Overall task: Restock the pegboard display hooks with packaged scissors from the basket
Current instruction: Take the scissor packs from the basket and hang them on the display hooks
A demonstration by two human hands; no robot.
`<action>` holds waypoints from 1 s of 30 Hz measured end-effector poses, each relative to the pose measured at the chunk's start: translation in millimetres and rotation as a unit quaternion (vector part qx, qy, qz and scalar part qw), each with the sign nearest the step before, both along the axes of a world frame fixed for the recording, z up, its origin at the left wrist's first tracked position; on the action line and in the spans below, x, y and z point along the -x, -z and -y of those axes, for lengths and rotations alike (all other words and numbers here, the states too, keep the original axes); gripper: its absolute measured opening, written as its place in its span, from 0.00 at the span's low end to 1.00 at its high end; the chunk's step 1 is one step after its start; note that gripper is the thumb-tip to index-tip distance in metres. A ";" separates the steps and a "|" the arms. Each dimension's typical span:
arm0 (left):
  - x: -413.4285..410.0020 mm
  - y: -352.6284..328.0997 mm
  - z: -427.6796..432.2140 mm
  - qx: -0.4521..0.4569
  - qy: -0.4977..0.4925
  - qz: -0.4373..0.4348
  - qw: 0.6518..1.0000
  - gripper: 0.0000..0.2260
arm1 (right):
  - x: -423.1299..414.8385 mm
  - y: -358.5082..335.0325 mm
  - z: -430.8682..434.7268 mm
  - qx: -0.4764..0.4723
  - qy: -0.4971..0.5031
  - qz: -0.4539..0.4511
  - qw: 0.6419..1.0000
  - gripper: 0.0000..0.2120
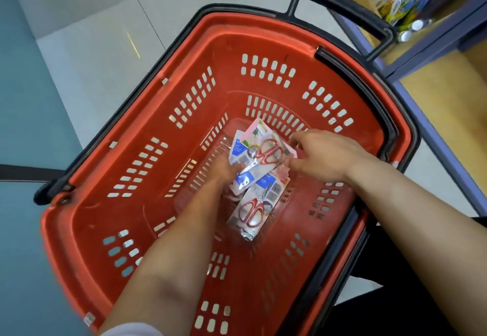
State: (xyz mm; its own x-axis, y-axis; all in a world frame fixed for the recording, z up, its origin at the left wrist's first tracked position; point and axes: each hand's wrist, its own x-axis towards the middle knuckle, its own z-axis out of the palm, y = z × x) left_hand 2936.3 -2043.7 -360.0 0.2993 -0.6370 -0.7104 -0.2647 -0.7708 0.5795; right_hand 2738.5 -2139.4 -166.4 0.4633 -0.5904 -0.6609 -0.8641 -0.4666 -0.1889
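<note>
- right hand (pixel 325 156) pinches the right edge of the top pack (pixel 263 151), thumb and fingers curled on it
- left hand (pixel 224 168) at the same pack's left edge; its fingers are hidden under the card and blurred; cannot tell whether it grasps
- top pack: red-handled scissors on a pink and blue card, tilted, overlapping a second pack (pixel 254 209); more card shows beneath
- second pack lies flat on the basket (pixel 92 217) bottom, nearer the person
- basket red, slotted walls, black rim; black handle (pixel 342 6) stands up at the far end
- basket sits on the floor (pixel 92 32): pale grey tiles, teal area to the left
- shelf (pixel 448 85) far right: blue frame, yellow boards, bagged goods (pixel 405 6) on it
</note>
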 end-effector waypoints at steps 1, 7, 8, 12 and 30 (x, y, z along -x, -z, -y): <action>-6.7 -3.0 -2.3 -0.005 -0.005 -0.009 1.000 0.08 | 0.2 -1.0 0.1 0.000 0.003 0.002 1.000 0.22; -32.8 -20.7 -42.5 -0.024 -0.174 -0.115 0.978 0.10 | -0.3 -5.5 -1.3 -0.002 0.013 0.004 1.000 0.26; -29.5 -23.8 -49.4 -0.032 -0.171 -0.134 0.976 0.10 | -0.1 -6.2 -2.1 -0.003 0.016 0.006 1.000 0.26; 9.4 -23.7 -69.2 -0.087 -0.066 -0.136 0.985 0.09 | 0.0 -8.4 -2.5 -0.002 0.022 0.013 1.000 0.26; 74.9 3.4 -68.4 -0.087 0.107 -0.086 0.987 0.16 | 15.8 -10.3 -6.0 -0.007 0.047 0.048 0.998 0.21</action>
